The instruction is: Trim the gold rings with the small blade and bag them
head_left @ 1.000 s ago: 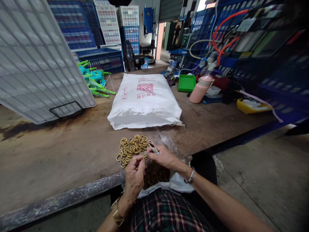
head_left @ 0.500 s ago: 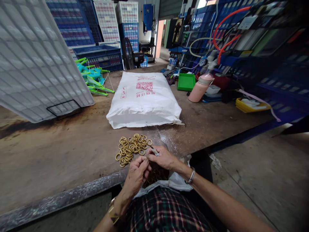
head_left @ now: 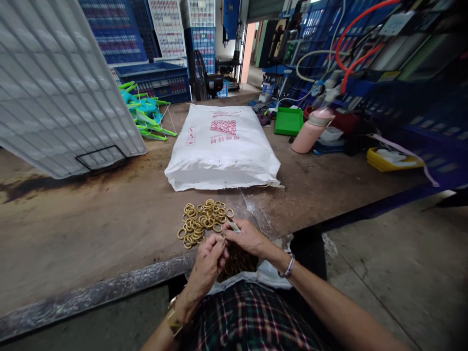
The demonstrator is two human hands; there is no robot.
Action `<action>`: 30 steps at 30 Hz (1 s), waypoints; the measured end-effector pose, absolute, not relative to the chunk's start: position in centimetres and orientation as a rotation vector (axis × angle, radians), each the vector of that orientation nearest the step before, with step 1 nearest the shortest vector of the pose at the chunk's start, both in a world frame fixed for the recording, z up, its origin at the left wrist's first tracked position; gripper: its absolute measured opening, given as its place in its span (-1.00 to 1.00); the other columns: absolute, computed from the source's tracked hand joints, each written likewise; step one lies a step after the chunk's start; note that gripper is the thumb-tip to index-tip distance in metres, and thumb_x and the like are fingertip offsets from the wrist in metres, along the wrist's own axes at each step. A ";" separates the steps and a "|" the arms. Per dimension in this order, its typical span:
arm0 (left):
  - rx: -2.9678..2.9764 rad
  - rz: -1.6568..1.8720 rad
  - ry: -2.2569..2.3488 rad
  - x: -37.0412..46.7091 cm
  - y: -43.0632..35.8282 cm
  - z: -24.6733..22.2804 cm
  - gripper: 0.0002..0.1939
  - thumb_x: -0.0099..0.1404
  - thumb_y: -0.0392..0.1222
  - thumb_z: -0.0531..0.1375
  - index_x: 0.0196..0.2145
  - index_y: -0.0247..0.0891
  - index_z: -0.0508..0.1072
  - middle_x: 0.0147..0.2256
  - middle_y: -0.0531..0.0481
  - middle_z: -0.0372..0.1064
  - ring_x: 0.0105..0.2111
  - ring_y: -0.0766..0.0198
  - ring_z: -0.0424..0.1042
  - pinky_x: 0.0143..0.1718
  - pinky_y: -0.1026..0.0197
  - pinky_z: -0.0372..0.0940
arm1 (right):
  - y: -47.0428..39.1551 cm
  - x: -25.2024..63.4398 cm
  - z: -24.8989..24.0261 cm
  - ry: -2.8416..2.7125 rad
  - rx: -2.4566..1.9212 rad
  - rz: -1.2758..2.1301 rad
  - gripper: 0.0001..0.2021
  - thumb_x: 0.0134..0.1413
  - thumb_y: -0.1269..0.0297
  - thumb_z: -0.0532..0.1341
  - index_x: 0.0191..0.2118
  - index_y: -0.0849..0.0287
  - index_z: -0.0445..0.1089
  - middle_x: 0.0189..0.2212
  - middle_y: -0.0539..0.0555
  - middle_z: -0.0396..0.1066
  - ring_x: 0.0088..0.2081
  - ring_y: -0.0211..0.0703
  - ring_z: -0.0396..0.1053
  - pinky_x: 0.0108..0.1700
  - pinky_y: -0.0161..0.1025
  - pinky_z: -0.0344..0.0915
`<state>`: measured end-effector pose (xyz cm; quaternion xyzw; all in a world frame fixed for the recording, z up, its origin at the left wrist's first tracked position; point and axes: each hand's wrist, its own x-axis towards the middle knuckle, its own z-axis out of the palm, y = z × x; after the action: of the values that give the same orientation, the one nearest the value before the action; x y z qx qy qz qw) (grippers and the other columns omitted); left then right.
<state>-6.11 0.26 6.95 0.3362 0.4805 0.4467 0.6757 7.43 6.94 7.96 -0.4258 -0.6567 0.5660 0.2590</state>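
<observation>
My right hand (head_left: 245,237) is closed around a small tool, perhaps a knife, with a pale handle (head_left: 234,225); its dark tip points toward the rings. Touching it at the fingertips, my left hand (head_left: 211,254) is curled in a pinch, and whatever it holds is too small and covered to make out. Just beyond both hands lies a heap of brass-coloured rings (head_left: 199,224) on the brown table (head_left: 120,214). Below my hands, an open white bag (head_left: 268,272) in my lap contains many dark brownish pieces (head_left: 239,263), partly hidden by my hands.
A full white sack (head_left: 219,146) with red print lies beyond the rings. On the left leans a white ribbed crate (head_left: 73,97) near green and turquoise plastic parts (head_left: 149,114). To the right stand a green tray (head_left: 288,122), a pink bottle (head_left: 310,131) and a yellow tray (head_left: 393,161).
The camera view has shifted slightly, so the table things appear a little farther right and higher. My hands keep nearly the same pose, fingertips together, the tool still in my right hand.
</observation>
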 end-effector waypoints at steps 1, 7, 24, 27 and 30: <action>0.750 1.004 1.082 -6.1 0.2 7.0 -0.70 0.17 0.06 0.13 -0.43 -0.25 0.25 -0.62 0.19 0.18 -0.74 0.53 0.00 -0.73 0.42 -0.14 | 7.0 7.5 7.9 -1.783 -1.157 1.516 -0.84 0.01 0.29 0.06 -0.49 0.21 0.28 -0.59 -0.10 0.22 -0.52 -0.37 0.13 -0.46 -0.41 0.07; 0.800 1.029 1.100 -6.0 0.5 7.5 -0.66 0.17 0.10 0.11 -0.45 -0.26 0.25 -0.63 0.19 0.16 -0.73 0.54 -0.01 -0.72 0.43 -0.12 | 6.3 8.4 7.9 -2.056 -1.151 1.142 -0.82 0.10 0.37 -0.03 -0.46 0.20 0.25 -0.56 -0.04 0.25 -0.52 -0.32 0.13 -0.43 -0.38 0.07; 0.889 1.029 1.270 -5.6 0.7 8.4 -0.60 0.07 0.17 0.15 -0.56 -0.24 0.22 -0.66 0.18 0.13 -0.72 0.50 -0.01 -0.71 0.39 -0.12 | 4.5 8.2 7.9 -2.575 -1.348 0.680 -0.80 -0.06 0.51 0.02 -0.31 0.21 0.32 -0.37 0.10 0.41 -0.40 -0.20 0.31 -0.36 -0.32 0.07; 0.874 1.021 1.255 -5.8 0.4 8.7 -0.59 0.07 0.17 0.15 -0.56 -0.25 0.21 -0.67 0.19 0.11 -0.73 0.51 -0.03 -0.71 0.40 -0.14 | 5.0 8.1 7.7 -2.587 -1.476 0.594 -0.79 0.01 0.49 0.01 -0.24 0.23 0.32 -0.37 0.14 0.43 -0.42 -0.18 0.32 -0.39 -0.29 0.05; 0.834 0.973 1.146 -5.7 -0.3 9.1 -0.62 0.10 0.14 0.16 -0.51 -0.26 0.25 -0.66 0.19 0.15 -0.73 0.52 0.00 -0.72 0.41 -0.14 | 6.4 8.6 7.5 -2.533 -1.636 0.520 -0.77 0.05 0.49 -0.01 -0.21 0.23 0.31 -0.38 0.15 0.43 -0.43 -0.17 0.32 -0.40 -0.29 0.05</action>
<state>-5.73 -0.29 9.14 0.3677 0.5050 0.4287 0.6527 8.59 6.39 7.46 -0.5343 -0.8271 0.1698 0.0409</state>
